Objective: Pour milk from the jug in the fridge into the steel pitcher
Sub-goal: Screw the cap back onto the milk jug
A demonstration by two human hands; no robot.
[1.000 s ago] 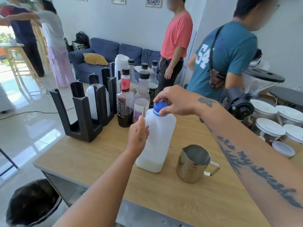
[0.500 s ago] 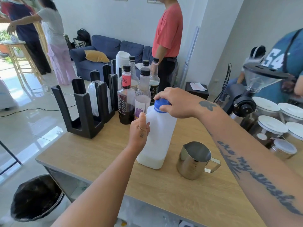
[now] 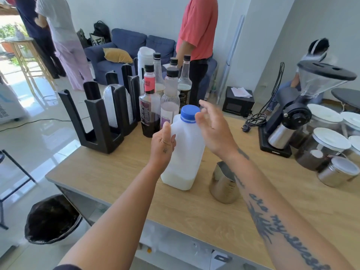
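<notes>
Gripping the jug (image 3: 185, 152) with left hand (image 3: 162, 147), right hand (image 3: 214, 131) spread beside its cap (image 3: 190, 114), before a bottle (image 3: 149, 106) labelled "REST".

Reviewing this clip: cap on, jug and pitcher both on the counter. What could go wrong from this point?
1. The steel pitcher stands partly under the right forearm; drawing the right hand back could knock it over.
2. The syrup bottles stand close behind the milk jug, which the left hand grips; tipping it might bump them.
3. Only a little milk lies at the bottom, so pouring probably needs a steep tilt, which may splash.
</notes>
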